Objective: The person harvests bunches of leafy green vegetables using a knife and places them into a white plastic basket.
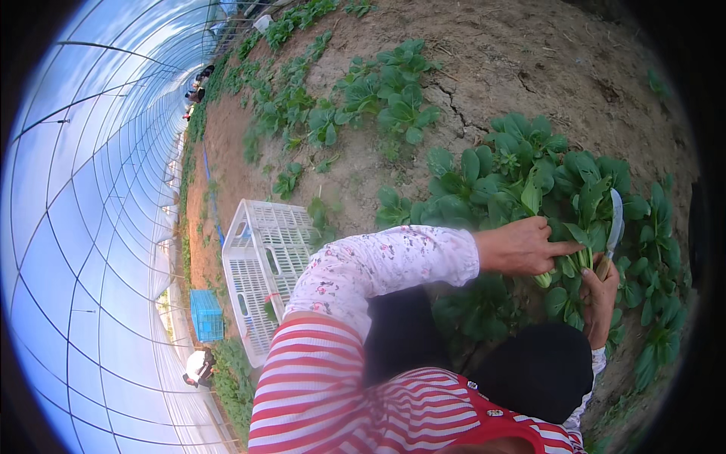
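My left hand [519, 247] holds a leafy green that looks like bok choy, its leaf [531, 196] above the fist and its pale stem base [543, 279] below. The index finger reaches out to the light green stems [583, 259] of another piece beside my right hand. My right hand [601, 286] grips a knife by its wooden handle [603, 268]; the curved metal blade [616, 221] points away from me. My right thumb lies against those stems. Growing bok choy plants [476, 181] surround both hands.
A white slatted plastic crate [238, 289] stands left of my left arm, a blue crate [206, 315] beyond it. More greens [391, 91] grow in cracked soil ahead. One person [198, 366] bends at the far left; other people [195, 93] are farther down the plastic tunnel greenhouse.
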A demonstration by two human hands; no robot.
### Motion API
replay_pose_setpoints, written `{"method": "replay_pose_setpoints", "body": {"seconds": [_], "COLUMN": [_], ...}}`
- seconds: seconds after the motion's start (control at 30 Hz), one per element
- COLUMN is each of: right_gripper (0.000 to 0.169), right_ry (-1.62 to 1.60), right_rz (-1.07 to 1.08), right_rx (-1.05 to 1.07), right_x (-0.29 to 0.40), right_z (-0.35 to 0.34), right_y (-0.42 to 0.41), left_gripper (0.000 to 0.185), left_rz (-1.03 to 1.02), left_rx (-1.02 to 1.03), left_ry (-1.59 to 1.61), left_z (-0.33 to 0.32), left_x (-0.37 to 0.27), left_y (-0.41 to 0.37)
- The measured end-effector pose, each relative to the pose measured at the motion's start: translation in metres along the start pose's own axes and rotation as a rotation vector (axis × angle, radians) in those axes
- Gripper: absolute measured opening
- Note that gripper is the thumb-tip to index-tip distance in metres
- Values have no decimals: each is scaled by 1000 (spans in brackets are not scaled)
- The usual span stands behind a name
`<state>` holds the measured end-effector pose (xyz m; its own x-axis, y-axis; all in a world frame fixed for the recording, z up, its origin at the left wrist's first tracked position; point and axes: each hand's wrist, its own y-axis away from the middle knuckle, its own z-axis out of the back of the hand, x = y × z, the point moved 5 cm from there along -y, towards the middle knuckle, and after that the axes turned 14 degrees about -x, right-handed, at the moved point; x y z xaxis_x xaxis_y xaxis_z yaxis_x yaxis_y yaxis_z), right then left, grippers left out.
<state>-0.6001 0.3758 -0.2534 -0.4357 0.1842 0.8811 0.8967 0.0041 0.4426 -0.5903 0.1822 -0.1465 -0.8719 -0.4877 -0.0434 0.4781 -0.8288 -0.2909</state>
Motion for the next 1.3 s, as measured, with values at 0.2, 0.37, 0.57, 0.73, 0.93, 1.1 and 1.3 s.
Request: {"method": "replay_pose_setpoints", "body": {"seconds": [0.2, 0.37, 0.57, 0.73, 0.93, 1.1, 1.3], "right_gripper": [19, 17, 14, 13, 34, 43, 50], "right_ry": [-67, -80, -129, -54, 357, -14, -92], "right_rz": [-59, -69, -57, 4, 141, 205, 31], "right_rx": [34, 85, -92, -252, -170, 78, 166], "right_x": [-5, -7, -22, -27, -14, 3, 4], "right_z": [-15, -26, -29, -12, -5, -33, -44], "right_y": [8, 12, 1, -13, -11, 8, 20], "left_gripper": [13, 13, 13, 11, 29, 34, 32], "left_rz": [24, 17, 18, 122, 531, 663, 877], "left_rx": [71, 32, 0, 136, 240, 115, 102], "left_ry": [-21, -65, -124, -61, 227, 783, 1180], "left_z": [6, 18, 18, 17, 25, 21, 19], "left_x": [-4, -2, -9, -4, 19, 16, 14], "left_y": [17, 23, 25, 30, 39, 28, 29]}}
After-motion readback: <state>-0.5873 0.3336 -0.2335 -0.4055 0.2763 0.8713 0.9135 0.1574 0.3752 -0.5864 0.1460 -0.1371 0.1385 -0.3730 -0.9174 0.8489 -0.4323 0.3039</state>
